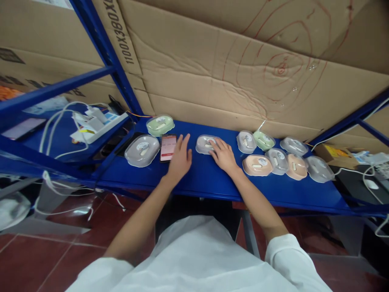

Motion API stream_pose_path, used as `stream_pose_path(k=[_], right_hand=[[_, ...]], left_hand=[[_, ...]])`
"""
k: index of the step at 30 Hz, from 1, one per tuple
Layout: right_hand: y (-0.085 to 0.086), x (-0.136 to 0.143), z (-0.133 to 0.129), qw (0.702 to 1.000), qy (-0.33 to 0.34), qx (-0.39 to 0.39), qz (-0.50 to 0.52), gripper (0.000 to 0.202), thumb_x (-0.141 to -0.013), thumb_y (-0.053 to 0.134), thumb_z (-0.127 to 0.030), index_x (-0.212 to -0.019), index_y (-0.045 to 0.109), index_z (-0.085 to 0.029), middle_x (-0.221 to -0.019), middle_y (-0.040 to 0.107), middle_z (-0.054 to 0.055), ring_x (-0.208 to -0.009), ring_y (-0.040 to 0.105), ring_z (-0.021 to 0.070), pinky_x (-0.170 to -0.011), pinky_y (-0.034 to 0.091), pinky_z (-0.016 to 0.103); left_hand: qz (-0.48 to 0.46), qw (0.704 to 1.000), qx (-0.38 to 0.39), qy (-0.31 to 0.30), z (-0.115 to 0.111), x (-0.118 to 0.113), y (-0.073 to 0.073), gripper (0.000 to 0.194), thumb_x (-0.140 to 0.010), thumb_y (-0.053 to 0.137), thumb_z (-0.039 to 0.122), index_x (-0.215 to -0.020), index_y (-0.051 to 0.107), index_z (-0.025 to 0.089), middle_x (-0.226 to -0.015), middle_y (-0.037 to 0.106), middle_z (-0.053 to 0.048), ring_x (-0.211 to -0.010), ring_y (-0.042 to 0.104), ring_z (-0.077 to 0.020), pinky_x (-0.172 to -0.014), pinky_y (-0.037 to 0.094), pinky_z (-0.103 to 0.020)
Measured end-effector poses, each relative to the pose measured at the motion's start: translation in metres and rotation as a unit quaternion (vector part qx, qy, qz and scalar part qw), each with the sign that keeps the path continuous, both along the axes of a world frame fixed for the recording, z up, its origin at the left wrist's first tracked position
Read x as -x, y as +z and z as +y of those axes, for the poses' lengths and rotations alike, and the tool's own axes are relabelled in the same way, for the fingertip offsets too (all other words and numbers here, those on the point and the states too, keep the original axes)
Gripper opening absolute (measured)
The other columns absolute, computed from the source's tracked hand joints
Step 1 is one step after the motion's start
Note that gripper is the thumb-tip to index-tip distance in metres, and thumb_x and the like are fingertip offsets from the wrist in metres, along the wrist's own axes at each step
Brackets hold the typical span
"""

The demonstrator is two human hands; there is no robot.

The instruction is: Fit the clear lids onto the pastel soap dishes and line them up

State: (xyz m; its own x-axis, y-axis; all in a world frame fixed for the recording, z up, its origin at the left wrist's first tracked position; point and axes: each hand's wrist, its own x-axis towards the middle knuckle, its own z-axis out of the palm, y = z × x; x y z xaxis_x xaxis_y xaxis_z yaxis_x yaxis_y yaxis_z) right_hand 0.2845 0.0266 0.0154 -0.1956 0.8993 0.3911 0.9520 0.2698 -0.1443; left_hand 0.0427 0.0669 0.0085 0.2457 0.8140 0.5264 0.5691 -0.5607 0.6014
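Note:
On the blue shelf top [209, 180], my right hand [223, 155] rests over the right end of a grey plastic box with a clear lid [204, 144], fingers spread on it. My left hand [181, 158] is open, its fingers stretched out at the right edge of a phone [168, 148] with a lit pale screen; whether it touches the phone I cannot tell. Left of the phone sits another grey box [142, 151], and behind that a green box [160, 125]. Nothing is gripped in my left hand.
Several more lidded boxes in grey, green and peach [257, 165] are grouped at the right. A cardboard wall [188, 65] stands behind the shelf, between blue metal posts [121, 81]. A power strip [100, 125] with white cables lies at the left; a mouse [371, 184] is far right.

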Motion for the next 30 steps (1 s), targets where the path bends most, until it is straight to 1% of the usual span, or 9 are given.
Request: stream_pose_path(k=[3, 6, 10, 13, 17, 20, 23, 27, 30], right_hand=[[-0.002, -0.001, 0.001, 0.997, -0.07, -0.022, -0.006, 0.058, -0.107, 0.053, -0.043, -0.16, 0.049, -0.019, -0.165, 0.045, 0.021, -0.147, 0.043, 0.0406, -0.116, 0.04, 0.059], [-0.002, -0.004, 0.002, 0.994, -0.102, -0.023, 0.009, 0.06, -0.104, 0.057, -0.051, -0.157, 0.053, -0.021, -0.163, 0.045, 0.022, -0.147, 0.04, 0.0444, -0.115, 0.038, 0.064], [0.0, -0.008, 0.004, 0.993, -0.109, -0.01, 0.049, 0.055, -0.106, 0.054, -0.051, -0.154, 0.056, -0.025, -0.156, 0.049, 0.02, -0.147, 0.042, 0.0419, -0.112, 0.044, 0.061], [0.003, -0.009, 0.004, 0.992, -0.113, -0.006, 0.058, 0.055, -0.104, 0.057, -0.056, -0.151, 0.059, -0.028, -0.15, 0.054, 0.019, -0.136, 0.051, 0.0404, -0.107, 0.049, 0.056], [0.005, -0.009, 0.005, 0.98, -0.177, 0.01, 0.087, 0.059, -0.104, 0.052, -0.064, -0.15, 0.06, -0.027, -0.142, 0.059, 0.017, -0.124, 0.061, 0.0375, -0.107, 0.049, 0.054], [0.007, -0.011, 0.005, 0.972, -0.214, -0.018, 0.091, 0.057, -0.108, 0.047, -0.055, -0.151, 0.058, -0.019, -0.148, 0.055, 0.021, -0.137, 0.054, 0.0395, -0.115, 0.042, 0.056], [0.011, -0.013, 0.002, 0.978, -0.178, -0.078, 0.081, 0.049, -0.11, 0.044, -0.042, -0.149, 0.059, -0.017, -0.158, 0.05, 0.02, -0.15, 0.04, 0.0389, -0.121, 0.033, 0.058], [0.015, -0.004, -0.004, 0.996, -0.071, -0.028, 0.044, 0.044, -0.111, 0.044, -0.049, -0.135, 0.069, -0.02, -0.141, 0.066, 0.017, -0.132, 0.056, 0.0339, -0.113, 0.038, 0.052], [0.012, 0.004, -0.006, 0.997, -0.072, 0.024, -0.008, 0.051, -0.106, 0.055, -0.054, -0.138, 0.066, -0.015, -0.136, 0.07, 0.021, -0.126, 0.059, 0.0377, -0.108, 0.038, 0.055]], left_hand=[[0.096, 0.993, -0.006, 0.07, 0.062, 0.036, 0.04, 0.059, -0.097, 0.056, 0.026, -0.155, 0.05, 0.018, -0.167, 0.044, -0.019, -0.157, 0.04, -0.0366, -0.129, 0.035, -0.058], [0.234, 0.951, 0.082, 0.184, 0.127, 0.065, 0.074, 0.069, -0.089, 0.07, 0.034, -0.153, 0.051, 0.014, -0.166, 0.043, -0.024, -0.157, 0.036, -0.0451, -0.124, 0.036, -0.065], [0.316, 0.914, 0.189, 0.169, 0.168, 0.065, 0.093, 0.068, -0.087, 0.075, 0.049, -0.142, 0.062, 0.011, -0.143, 0.065, -0.026, -0.137, 0.06, -0.0472, -0.107, 0.051, -0.06], [0.327, 0.92, 0.175, 0.125, 0.16, 0.036, 0.089, 0.063, -0.087, 0.074, 0.056, -0.136, 0.068, 0.017, -0.131, 0.074, -0.021, -0.127, 0.068, -0.0438, -0.102, 0.055, -0.052], [0.319, 0.937, 0.12, 0.072, 0.128, -0.016, 0.075, 0.062, -0.092, 0.066, 0.062, -0.14, 0.066, 0.022, -0.136, 0.071, -0.02, -0.13, 0.065, -0.0416, -0.104, 0.052, -0.049], [0.3, 0.948, 0.095, 0.055, 0.11, -0.044, 0.071, 0.057, -0.1, 0.053, 0.063, -0.137, 0.067, 0.022, -0.131, 0.073, -0.019, -0.126, 0.067, -0.0394, -0.103, 0.052, -0.048], [0.289, 0.952, 0.086, 0.055, 0.103, -0.049, 0.072, 0.053, -0.106, 0.042, 0.054, -0.136, 0.066, 0.019, -0.125, 0.075, -0.021, -0.115, 0.072, -0.0381, -0.098, 0.054, -0.048], [0.294, 0.954, 0.056, 0.015, 0.099, -0.034, 0.073, 0.051, -0.109, 0.036, 0.045, -0.144, 0.059, 0.018, -0.14, 0.068, -0.02, -0.123, 0.069, -0.0362, -0.101, 0.053, -0.048], [0.307, 0.949, 0.029, -0.059, 0.093, -0.026, 0.067, 0.046, -0.107, 0.043, 0.045, -0.141, 0.064, 0.023, -0.146, 0.066, -0.014, -0.136, 0.062, -0.0337, -0.112, 0.048, -0.048]])
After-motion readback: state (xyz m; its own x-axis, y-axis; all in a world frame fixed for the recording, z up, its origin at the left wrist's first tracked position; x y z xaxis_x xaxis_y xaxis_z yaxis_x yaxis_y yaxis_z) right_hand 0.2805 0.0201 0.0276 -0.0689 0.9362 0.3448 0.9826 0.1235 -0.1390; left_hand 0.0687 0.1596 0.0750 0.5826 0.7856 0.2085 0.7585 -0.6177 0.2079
